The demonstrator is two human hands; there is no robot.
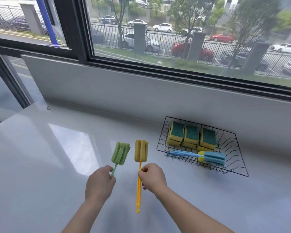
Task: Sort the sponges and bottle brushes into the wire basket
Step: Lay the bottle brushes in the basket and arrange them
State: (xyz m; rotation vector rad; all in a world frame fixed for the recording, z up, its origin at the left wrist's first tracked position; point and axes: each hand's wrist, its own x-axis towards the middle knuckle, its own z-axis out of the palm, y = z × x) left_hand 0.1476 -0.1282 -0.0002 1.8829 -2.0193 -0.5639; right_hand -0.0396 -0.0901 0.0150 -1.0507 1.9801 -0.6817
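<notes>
**Two brushes in hand, one in the basket**

A wide window (175,39) fills the top of our view, from 10 to 2 o'clock. Below it, a glossy white counter (57,165) spreads across everything else.

At 4 o'clock on the counter sits the black wire basket (228,143), close to the wall under the window. Yellow sponges (191,134) with green scouring tops are stacked in rows at its far end. A blue brush (214,158) lies across its near side, foam head toward 3 o'clock and handle toward 9.

Near 6 o'clock are our two hands, side by side. Our left hand (99,184) is curled round the handle of the green brush (120,153), whose foam head points to 12 o'clock. Our right hand (154,178), at 3 o'clock from the left, pinches the handle of the yellow brush (141,153) just below its foam head. That handle's hooked end trails toward 6 o'clock.

Both brushes are outside the basket, at 9 o'clock from it. We cannot tell whether they touch the counter.
</notes>
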